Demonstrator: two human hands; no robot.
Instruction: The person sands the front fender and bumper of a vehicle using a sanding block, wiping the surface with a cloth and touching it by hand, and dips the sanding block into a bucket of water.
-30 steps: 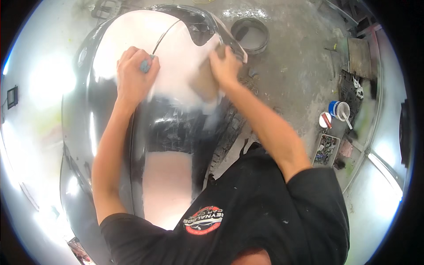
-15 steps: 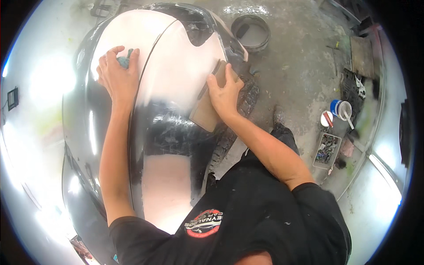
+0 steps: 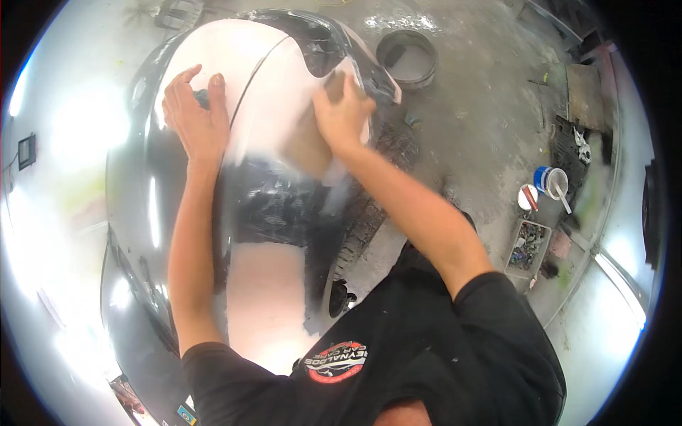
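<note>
A dark car body curves in front of me, with wide pale pinkish coated panels at its far end. A squarer pale patch lies nearer to me. My right hand grips a long flat brown sanding block, pressed to the panel beside the dark lamp opening and blurred by motion. My left hand is on the panel to the left of the seam, its fingers curled round a crumpled teal cloth or pad, mostly hidden by the hand.
A dark bucket with greyish liquid stands on the concrete floor past the car's corner. Toward the right wall are a blue tin with a stirrer, a white lid and a tray of small bits. A tyre shows below the panel.
My right hand has slid the sanding block leftward and slightly farther across the pale panel. My left hand keeps its place on the panel with the teal cloth or pad. The view has shifted slightly.
</note>
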